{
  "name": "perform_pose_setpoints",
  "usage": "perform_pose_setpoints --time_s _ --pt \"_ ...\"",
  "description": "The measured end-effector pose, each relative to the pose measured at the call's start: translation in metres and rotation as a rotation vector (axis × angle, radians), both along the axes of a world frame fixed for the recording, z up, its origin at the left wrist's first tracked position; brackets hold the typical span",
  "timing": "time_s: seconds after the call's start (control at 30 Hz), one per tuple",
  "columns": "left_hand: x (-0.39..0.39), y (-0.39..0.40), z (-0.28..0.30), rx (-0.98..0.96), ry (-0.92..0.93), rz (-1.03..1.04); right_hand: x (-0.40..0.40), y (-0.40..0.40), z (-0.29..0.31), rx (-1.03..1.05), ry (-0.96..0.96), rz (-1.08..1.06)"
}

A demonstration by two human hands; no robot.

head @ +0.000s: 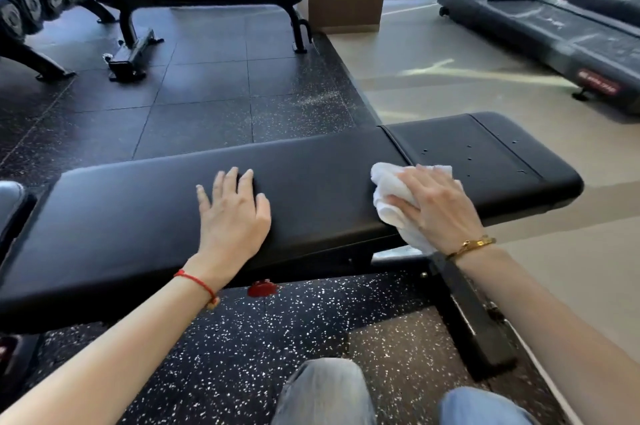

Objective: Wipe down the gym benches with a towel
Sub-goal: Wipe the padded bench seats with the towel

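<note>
A long black bench (311,182) stretches under both hands, its seat pad reaching out past the right one. The left hand (232,216) lies flat on the padding, fingers straight and spread, holding nothing. Well apart from it, the right hand (437,206) grips a bunched white towel (388,196), thumb curled round it, pressing it onto the bench's near edge.

The red label (598,84) on the treadmill (540,26) is too blurred to read.
</note>
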State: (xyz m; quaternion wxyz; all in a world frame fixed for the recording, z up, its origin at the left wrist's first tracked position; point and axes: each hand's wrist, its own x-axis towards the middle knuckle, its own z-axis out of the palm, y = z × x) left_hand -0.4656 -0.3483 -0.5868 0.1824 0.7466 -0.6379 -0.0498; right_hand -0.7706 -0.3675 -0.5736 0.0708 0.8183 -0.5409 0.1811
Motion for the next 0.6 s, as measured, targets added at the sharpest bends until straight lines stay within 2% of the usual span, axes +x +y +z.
perform_pose_setpoints --time_s 0.13,0.27,0.43,0.6 --pt "-0.074 -0.027 0.005 -0.008 0.012 -0.048 -0.040 -0.002 -0.010 0.127 -0.133 0.083" --pt "-0.134 -0.051 0.005 0.069 0.023 -0.013 -0.078 -0.049 -0.012 0.236 -0.193 -0.042" --pt "-0.156 -0.060 -0.004 0.115 -0.091 0.086 -0.055 -0.132 -0.002 0.294 -0.074 -0.025" --pt "-0.152 -0.060 -0.002 0.106 -0.083 0.104 -0.044 -0.130 -0.005 0.329 0.013 0.168"
